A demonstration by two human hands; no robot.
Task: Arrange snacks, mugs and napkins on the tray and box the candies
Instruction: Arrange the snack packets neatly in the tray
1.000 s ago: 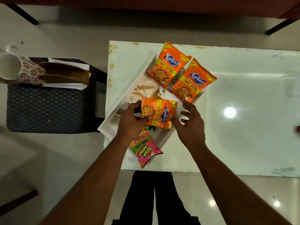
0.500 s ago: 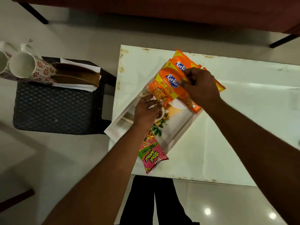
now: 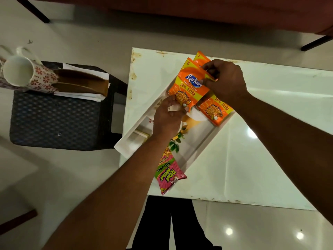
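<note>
A white tray point(image 3: 129, 145) lies askew on the white table point(image 3: 270, 141). Three orange Kurkure packets overlap at its far end. My left hand point(image 3: 167, 118) pinches the bottom edge of the top Kurkure packet point(image 3: 189, 87), and my right hand point(image 3: 225, 80) grips its upper right edge. A second Kurkure packet point(image 3: 216, 110) lies under my right wrist. The third Kurkure packet point(image 3: 201, 57) only peeks out behind. A pink and green snack packet point(image 3: 168, 175) rests at the tray's near end, partly under my left forearm.
Left of the table stands a dark woven stool point(image 3: 54, 120). It carries a flowered white mug point(image 3: 27, 74) on its side, a brown holder point(image 3: 81, 82) and white napkins point(image 3: 86, 96). A dark wooden furniture edge point(image 3: 198, 8) runs along the far side.
Both hands carried the third Kurkure packet from the tray's middle to its far end and set it over the other two. My view has shifted slightly.
</note>
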